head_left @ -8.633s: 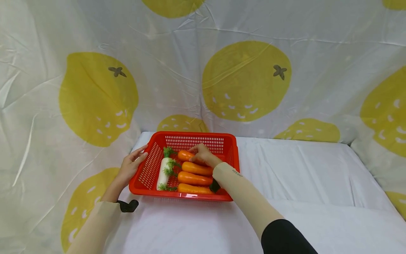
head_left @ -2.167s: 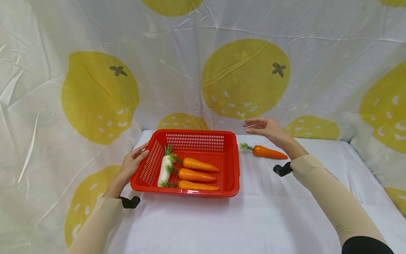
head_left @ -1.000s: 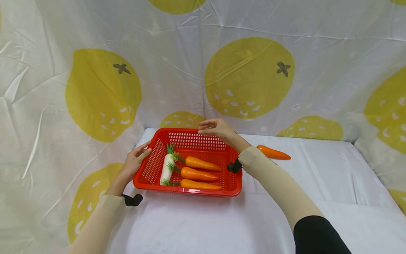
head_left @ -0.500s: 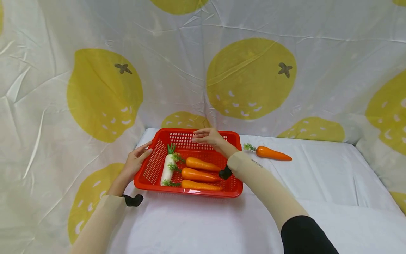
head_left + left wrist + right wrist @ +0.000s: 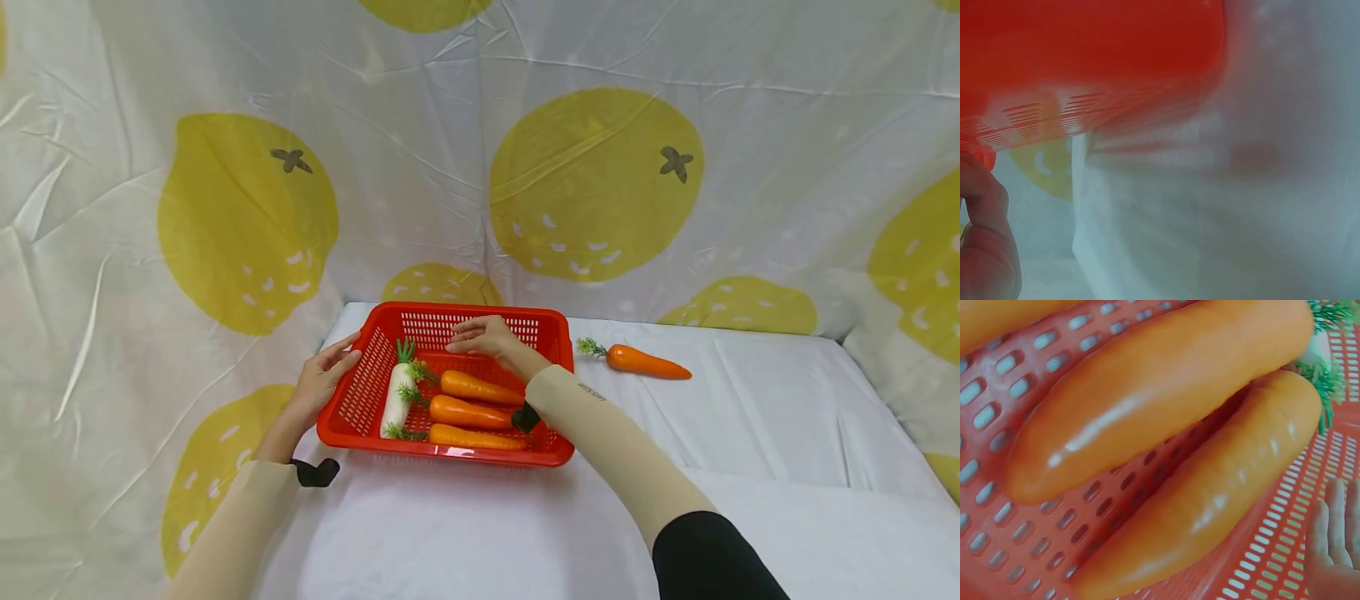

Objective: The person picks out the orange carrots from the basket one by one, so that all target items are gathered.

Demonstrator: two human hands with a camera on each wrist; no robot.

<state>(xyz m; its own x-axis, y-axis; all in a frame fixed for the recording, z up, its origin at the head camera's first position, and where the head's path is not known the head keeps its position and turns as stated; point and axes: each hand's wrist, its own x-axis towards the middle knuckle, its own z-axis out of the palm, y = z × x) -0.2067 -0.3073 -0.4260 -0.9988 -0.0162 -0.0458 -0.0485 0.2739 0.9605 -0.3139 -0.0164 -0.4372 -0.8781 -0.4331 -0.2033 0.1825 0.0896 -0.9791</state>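
- Lemon-printed white cloth draped behind and over the desk (image 5: 675, 517); creased, hung as a backdrop on 3 sides.
- Left hand (image 5: 321, 385) laid flat against the outer left wall of the red basket (image 5: 360, 392), fingers straight and relaxed, seemingly to steady it; from the left wrist view only a thumb edge (image 5: 985, 250) below the blurred basket wall.
- Right hand (image 5: 483, 336) hovering inside the basket near its far wall, fingers spread and nearly straight, pinching nothing.
- Just below and in front of that hand: 3 carrots (image 5: 480, 387) lying side by side, leafy ends toward the left hand, likely packed in a row to fit.
- Between the carrots and the left hand: 1 white radish (image 5: 393, 400), lengthwise along the left wall.
- Well to the right of the right hand, outside the basket: 1 lone carrot (image 5: 648, 363) flat on the desk, leaves pointing back toward the basket.
- Right wrist view: 2 carrots close up, touching, on the perforated floor; fingertips (image 5: 1335, 550) at the lower right corner, apart from them.
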